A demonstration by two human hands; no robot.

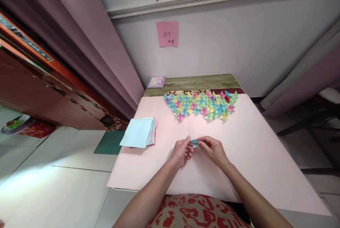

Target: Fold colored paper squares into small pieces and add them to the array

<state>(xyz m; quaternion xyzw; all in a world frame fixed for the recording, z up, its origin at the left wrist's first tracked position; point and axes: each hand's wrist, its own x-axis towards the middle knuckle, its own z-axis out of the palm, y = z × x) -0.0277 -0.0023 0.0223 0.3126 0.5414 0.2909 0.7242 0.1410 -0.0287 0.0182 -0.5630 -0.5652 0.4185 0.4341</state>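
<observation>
A small blue-green folded paper piece [194, 143] is pinched between my two hands, a little above the pink tabletop [159, 174]. My left hand [182, 151] grips its left corner with thumb and fingers, the other fingers curled below. On the opposite corner, the thumb and fingertips of my right hand [213, 150] are closed. Beyond my hands lie many colourful folded paper pieces [202, 104] in close rows, in blue, green, yellow and pink. To the left rests a stack of square paper sheets [138, 132], a pale blue one on top.
A small printed packet [156, 81] sits at the table's far left corner, on the wood-patterned strip [196, 82]. A pink note [167, 34] is stuck on the wall behind. Purple curtains [111, 43] hang at the left; dark furniture legs [313, 128] stand at the right.
</observation>
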